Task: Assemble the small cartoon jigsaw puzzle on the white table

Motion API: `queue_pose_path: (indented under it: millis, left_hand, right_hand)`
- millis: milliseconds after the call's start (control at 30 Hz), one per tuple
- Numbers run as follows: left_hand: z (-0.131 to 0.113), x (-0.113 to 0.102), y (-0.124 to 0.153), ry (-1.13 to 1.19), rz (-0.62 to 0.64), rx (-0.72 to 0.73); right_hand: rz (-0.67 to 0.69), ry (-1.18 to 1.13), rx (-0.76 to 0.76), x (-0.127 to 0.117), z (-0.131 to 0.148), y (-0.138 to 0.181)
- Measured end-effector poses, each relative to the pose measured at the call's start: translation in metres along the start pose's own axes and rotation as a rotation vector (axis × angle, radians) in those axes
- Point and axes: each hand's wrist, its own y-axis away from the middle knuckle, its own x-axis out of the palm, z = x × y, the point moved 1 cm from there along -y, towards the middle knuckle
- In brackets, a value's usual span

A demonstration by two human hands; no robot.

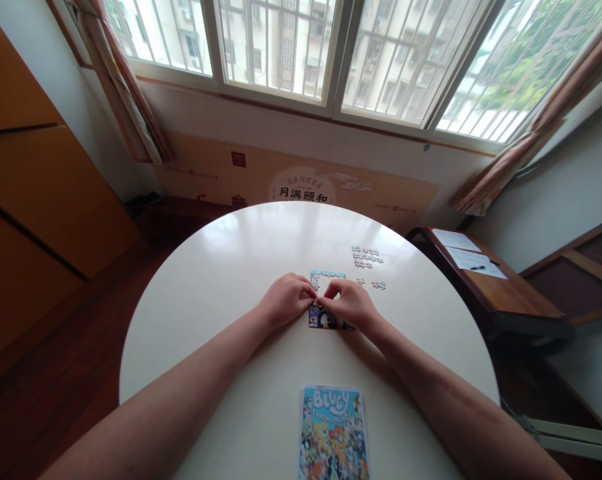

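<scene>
Nearest is the card [333, 433], lying face up on the counter [181, 333] between the forearms and apart from the puzzle [331, 321]. A forearm swung inward could push it out of place.

Beyond it, the puzzle lies flat under both hands, its lower part dark and filled, its upper part a border around a pale gap. The left hand [291, 298] is at its left edge, and the right hand [349, 303] arches over its right side. In each grip the fingers are drawn together, the tips almost meeting above the puzzle; whether either pinches a piece is too small to tell. Uneven pressing there could make joined pieces buckle, and the thin border, unsupported along the gap, would probably part first. The right wrist, low over the near right corner, could drag it askew.

Just past the right hand lie two small groups of loose pieces [379, 285], with rows of more [367, 257] farther off. An outward sweep of that hand could scatter the nearer ones. Glare from the window [281, 47] might wash out their pattern.
</scene>
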Motion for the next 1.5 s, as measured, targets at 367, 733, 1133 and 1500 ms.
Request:
queue_pose_path:
  millis: [367,733,1133,1500]
  left_hand:
    - [-0.001,-0.001,-0.001,0.011,0.006,-0.01]
    - [-0.001,-0.003,-0.001,0.004,0.007,0.001]
    - [-0.002,-0.004,-0.001,-0.066,0.052,0.062]
    - [-0.038,-0.009,0.006,-0.406,0.17,0.167]
  right_hand:
    - [-0.012,-0.05,-0.003,-0.006,-0.005,-0.005]
    - [0.133,0.01,-0.282,-0.05,-0.028,0.0]
    - [0.29,0.167,-0.417,-0.037,-0.021,0.006]
    - [0.261,0.301,-0.436,-0.032,-0.005,0.004]
